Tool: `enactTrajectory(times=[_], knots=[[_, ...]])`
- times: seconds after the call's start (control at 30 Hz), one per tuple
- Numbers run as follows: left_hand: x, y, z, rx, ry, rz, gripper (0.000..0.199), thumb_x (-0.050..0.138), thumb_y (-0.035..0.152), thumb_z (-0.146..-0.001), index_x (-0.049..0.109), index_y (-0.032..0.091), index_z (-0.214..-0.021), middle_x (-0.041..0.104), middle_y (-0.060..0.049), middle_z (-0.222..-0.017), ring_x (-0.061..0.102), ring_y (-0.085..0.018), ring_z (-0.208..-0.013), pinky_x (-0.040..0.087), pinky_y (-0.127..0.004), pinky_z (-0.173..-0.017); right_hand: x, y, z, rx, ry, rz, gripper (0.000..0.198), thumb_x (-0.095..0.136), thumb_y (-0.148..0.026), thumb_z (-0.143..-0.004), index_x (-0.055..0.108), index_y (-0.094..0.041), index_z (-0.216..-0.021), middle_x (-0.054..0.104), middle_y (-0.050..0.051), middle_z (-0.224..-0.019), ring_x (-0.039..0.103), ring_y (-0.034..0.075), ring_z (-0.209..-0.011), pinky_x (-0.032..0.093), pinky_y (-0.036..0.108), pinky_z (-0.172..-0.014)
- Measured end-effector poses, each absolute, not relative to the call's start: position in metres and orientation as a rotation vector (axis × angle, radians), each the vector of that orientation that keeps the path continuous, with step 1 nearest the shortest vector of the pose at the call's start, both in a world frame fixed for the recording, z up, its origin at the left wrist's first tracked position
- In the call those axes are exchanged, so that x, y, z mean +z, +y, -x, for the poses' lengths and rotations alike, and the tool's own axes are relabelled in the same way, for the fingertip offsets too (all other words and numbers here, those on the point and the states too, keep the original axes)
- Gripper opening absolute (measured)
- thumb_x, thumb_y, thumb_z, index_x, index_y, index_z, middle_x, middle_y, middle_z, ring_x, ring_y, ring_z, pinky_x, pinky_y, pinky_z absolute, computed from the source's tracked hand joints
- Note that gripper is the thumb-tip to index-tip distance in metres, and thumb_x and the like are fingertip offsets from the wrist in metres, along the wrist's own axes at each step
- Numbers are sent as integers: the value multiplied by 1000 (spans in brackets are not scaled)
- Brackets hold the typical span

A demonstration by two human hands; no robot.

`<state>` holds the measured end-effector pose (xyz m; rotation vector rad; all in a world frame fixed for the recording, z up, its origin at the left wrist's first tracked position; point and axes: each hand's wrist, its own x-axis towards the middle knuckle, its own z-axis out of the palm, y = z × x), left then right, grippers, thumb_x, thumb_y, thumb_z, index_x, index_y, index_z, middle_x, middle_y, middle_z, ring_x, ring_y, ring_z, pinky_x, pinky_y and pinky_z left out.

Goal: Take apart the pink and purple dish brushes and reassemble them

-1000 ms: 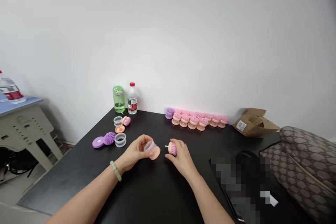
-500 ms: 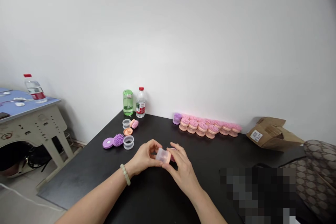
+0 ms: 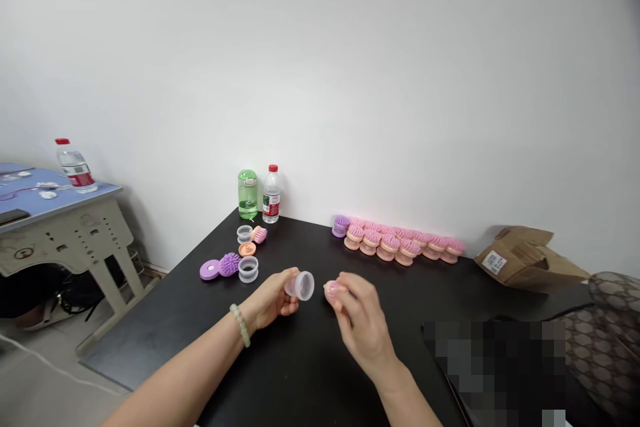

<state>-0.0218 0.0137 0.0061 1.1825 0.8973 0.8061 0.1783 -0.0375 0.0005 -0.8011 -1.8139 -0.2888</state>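
Observation:
My left hand [image 3: 279, 295] grips a clear plastic cup-shaped ring [image 3: 303, 286] by its side, its round opening turned toward my right hand [image 3: 361, 312]. A pink bristled brush head [image 3: 333, 290] is pinched in the fingers of that hand, apart from the clear piece. Left of my hands lie a purple bristle brush [image 3: 229, 264] with a purple disc [image 3: 210, 269], clear rings [image 3: 249, 269], an orange disc [image 3: 247, 249] and a small pink brush [image 3: 259, 235].
Pink scalp brushes [image 3: 388, 247] stand in rows by the wall, with one purple brush [image 3: 341, 225] at their left end. A green bottle [image 3: 247, 195] and a water bottle [image 3: 271, 195] stand behind the loose parts. An open cardboard box [image 3: 530, 260] and a patterned bag [image 3: 600, 340] lie at right.
My hands have moved apart. The pink brush head has come out of the clear piece, which has turned its opening to the right.

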Motion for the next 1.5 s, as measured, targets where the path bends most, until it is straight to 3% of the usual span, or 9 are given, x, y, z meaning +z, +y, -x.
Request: enactTrajectory(times=[0.13, 0.23, 0.43, 0.57, 0.67, 0.83, 1.07, 1.27, 1.5], knots=[[11, 11, 26, 914, 902, -1335, 38, 69, 52, -76, 53, 18, -84, 53, 3, -75, 50, -10, -63, 37, -22, -56, -16, -13, -199, 423, -1214, 1191, 37, 69, -43, -83, 56, -21, -109, 69, 11, -111, 69, 26, -102, 57, 45, -92], [10, 8, 25, 941, 925, -1487, 28, 73, 32, -71, 57, 18, -89, 53, 2, -83, 52, -14, -74, 43, -26, -68, -33, 6, -219, 575, -1066, 1299, 42, 61, -53, -81, 51, -20, -104, 72, 10, -99, 73, 26, -92, 59, 43, -85], [2, 7, 24, 954, 1051, -1934, 48, 64, 6, -61, 64, 22, -106, 52, -3, -104, 52, -21, -96, 44, -35, -90, -48, 10, -235, 648, -1270, 1421, 39, 70, -26, -61, 63, -22, -99, 75, 7, -98, 73, 28, -90, 58, 44, -87], [-5, 5, 24, 765, 1058, -2353, 78, 60, 3, -65, 46, 24, -140, 51, -9, -126, 50, -26, -114, 44, -41, -102, -44, 1, -218, 686, -1506, 1381, 58, 61, -11, -55, 69, -25, -110, 72, 5, -118, 67, 28, -111, 48, 45, -104], [-6, 3, 24, 651, 1040, -2517, 87, 67, 7, -70, 37, 28, -148, 47, -10, -139, 48, -28, -116, 43, -44, -104, -46, -4, -201, 653, -1687, 1330, 65, 56, -8, -58, 68, -25, -119, 65, 5, -133, 59, 26, -127, 40, 44, -113], [-2, 3, 23, 576, 1136, -2677, 67, 82, 27, -74, 51, 22, -133, 60, -7, -122, 53, -26, -101, 49, -38, -92, -55, -7, -193, 361, -2006, 1342, 60, 55, -13, -78, 57, -19, -138, 56, 10, -144, 48, 28, -136, 43, 46, -112], [1, 1, 20, 542, 1296, -2747, 48, 82, 44, -75, 58, 18, -108, 63, -6, -117, 55, -24, -97, 49, -35, -87, -58, -2, -201, 209, -2046, 1456, 41, 67, -24, -80, 69, -16, -120, 71, 12, -117, 63, 32, -103, 54, 48, -94], [8, 19, 18, 456, 1428, -2784, 27, 67, 40, -89, 61, 17, -100, 65, -11, -102, 56, -29, -96, 50, -40, -78, -67, 8, -176, 195, -1968, 1390, 42, 60, -18, -80, 66, -18, -122, 65, 13, -128, 58, 33, -121, 48, 49, -105], [25, 74, 34, 344, 1623, -2730, 18, 64, 24, -92, 65, 15, -107, 63, -14, -114, 58, -31, -108, 53, -46, -85, -70, 52, -133, 232, -2009, 1394, 49, 47, -7, -82, 61, -14, -129, 61, 18, -137, 56, 33, -129, 46, 49, -109]])
